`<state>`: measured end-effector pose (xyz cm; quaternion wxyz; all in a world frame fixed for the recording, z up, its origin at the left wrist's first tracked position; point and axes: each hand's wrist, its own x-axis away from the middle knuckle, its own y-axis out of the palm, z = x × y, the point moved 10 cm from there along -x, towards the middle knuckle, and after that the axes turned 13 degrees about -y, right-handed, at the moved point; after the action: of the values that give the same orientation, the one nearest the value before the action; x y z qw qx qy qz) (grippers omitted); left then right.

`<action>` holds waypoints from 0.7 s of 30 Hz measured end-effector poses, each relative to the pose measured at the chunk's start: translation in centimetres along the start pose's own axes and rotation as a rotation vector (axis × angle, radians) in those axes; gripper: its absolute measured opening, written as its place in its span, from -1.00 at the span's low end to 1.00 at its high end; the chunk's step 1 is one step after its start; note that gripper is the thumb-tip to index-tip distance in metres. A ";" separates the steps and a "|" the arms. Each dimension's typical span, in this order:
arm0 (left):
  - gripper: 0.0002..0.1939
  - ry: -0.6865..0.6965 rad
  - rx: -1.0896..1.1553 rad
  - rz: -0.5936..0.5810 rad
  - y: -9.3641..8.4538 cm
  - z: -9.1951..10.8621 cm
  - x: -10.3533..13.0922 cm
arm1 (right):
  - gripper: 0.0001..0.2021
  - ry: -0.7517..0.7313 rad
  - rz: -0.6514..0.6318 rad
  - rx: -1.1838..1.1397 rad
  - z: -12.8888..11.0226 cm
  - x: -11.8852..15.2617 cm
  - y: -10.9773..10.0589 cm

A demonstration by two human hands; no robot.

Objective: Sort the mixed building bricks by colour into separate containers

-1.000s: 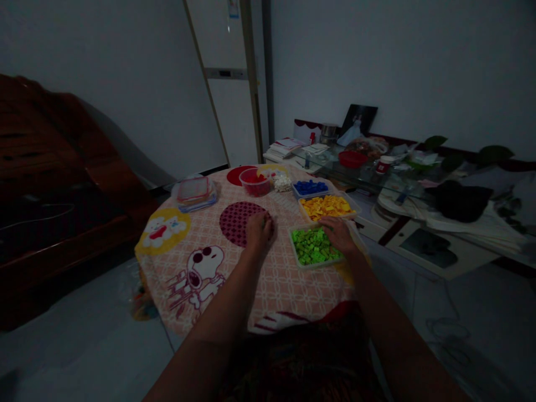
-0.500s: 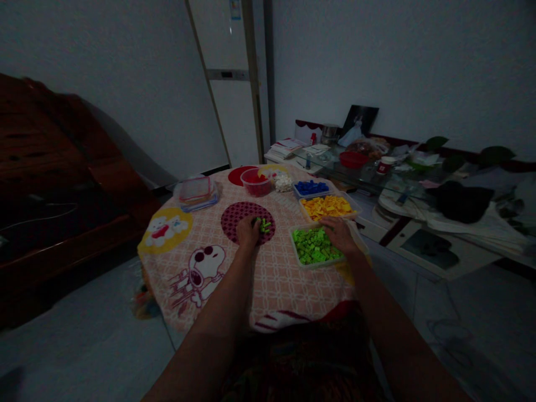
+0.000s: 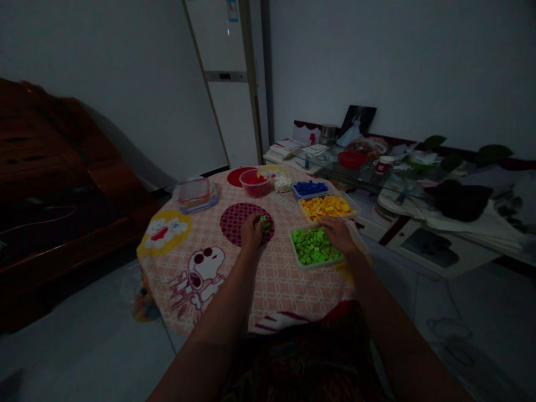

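My left hand (image 3: 251, 230) is over the dark red circle on the cloth, its fingers closed at a small cluster of green toy bricks (image 3: 264, 225). Part of the cluster lies behind the fingers. My right hand (image 3: 338, 233) rests at the right side of a clear tub of green bricks (image 3: 312, 245), fingers stretched over its back corner, with no brick visible in them. Just behind stands a tub of yellow bricks (image 3: 324, 207), and beyond that one of blue bricks (image 3: 310, 187).
The round table wears a patterned pink cloth (image 3: 285, 285). A clear round bowl with red pieces (image 3: 255, 184) and a pile of white pieces (image 3: 282, 185) sit at the back. Stacked lids (image 3: 197, 194) lie at the left. A cluttered glass-topped cabinet (image 3: 326, 159) stands behind.
My left hand has shifted slightly right and closed in on the green bricks, covering more of them. My right hand has stayed at the green tub.
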<state>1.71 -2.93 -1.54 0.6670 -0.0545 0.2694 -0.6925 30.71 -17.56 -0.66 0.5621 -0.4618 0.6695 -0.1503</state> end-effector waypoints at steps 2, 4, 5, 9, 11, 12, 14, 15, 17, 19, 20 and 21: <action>-0.72 0.058 0.014 -0.056 0.9 1.7 0.9 | -0.67 0.003 0.003 -0.005 0.0 0.0 -0.1; -0.71 0.099 0.011 -0.125 2.1 3.4 1.9 | -0.67 -0.004 0.003 -0.011 -0.1 0.0 -0.1; -0.71 0.127 0.010 -0.162 2.7 4.2 2.4 | -0.67 -0.007 0.000 -0.013 -0.1 -0.1 -0.1; -0.72 0.285 -0.005 -0.268 5.2 7.1 4.6 | -0.67 -0.012 0.000 -0.016 -0.1 0.0 -0.1; -0.72 0.357 0.004 -0.308 6.2 8.0 5.6 | -0.66 -0.017 0.016 -0.015 -0.2 0.0 -0.2; -0.71 0.384 0.014 -0.323 6.7 8.2 6.1 | -0.67 -0.020 0.025 -0.013 -0.2 0.0 -0.3; -0.68 0.424 0.027 -0.339 7.4 8.4 6.8 | -0.68 -0.021 0.035 -0.004 -0.2 0.1 -0.3; -0.66 0.439 0.028 -0.341 7.6 8.4 7.1 | -0.68 -0.021 0.036 -0.001 -0.2 0.1 -0.3; -0.62 0.446 0.024 -0.329 7.6 8.1 7.0 | -0.69 -0.020 0.029 -0.001 -0.1 0.0 -0.3; -0.61 0.408 -0.001 -0.287 7.2 7.2 6.1 | -0.69 -0.018 0.021 -0.010 -0.1 0.0 -0.2; -0.61 0.372 -0.024 -0.260 6.8 6.6 5.5 | -0.69 -0.016 0.020 -0.014 -0.1 0.0 -0.2; -0.62 0.331 -0.057 -0.234 6.4 6.0 4.7 | -0.69 -0.013 0.019 -0.017 -0.1 0.1 -0.2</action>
<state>9.52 -8.97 -0.66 0.5267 0.0104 0.3867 -0.7570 30.76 -17.72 -0.54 0.5639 -0.4613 0.6714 -0.1362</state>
